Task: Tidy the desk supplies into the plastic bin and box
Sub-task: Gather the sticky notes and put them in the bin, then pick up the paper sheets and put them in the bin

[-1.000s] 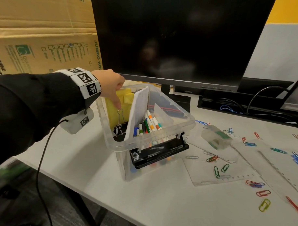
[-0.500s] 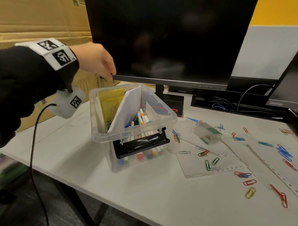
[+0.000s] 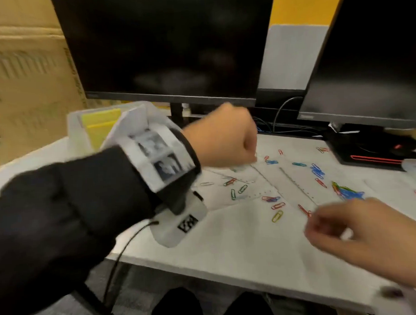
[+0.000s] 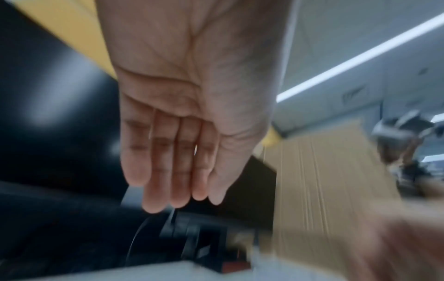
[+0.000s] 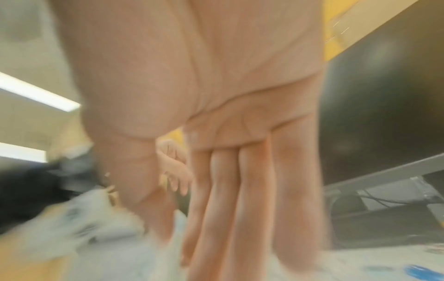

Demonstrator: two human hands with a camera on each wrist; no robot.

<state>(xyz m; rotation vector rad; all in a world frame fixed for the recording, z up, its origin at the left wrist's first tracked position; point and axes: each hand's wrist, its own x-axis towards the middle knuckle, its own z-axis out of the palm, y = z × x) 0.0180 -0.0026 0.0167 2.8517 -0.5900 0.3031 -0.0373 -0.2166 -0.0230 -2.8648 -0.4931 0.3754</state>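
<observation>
Hands [image 4: 182,117] [image 5: 228,133] were recorded empty above the desk [image 3: 229,258], left and right alike with fingers straight and relaxed; paper clips [image 3: 317,171] were scattered between them, the plastic bin [image 3: 77,131] set behind the left sleeve [image 3: 62,209].

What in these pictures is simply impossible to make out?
- Plastic bin: head view, the left sleeve covers its front and contents.
- Left hand: head view shows only its back, fingers hidden; the wrist view shows them straight and empty.
- Right hand: blurred by motion in both views.
- Small box: cut off by the right edge.
</observation>
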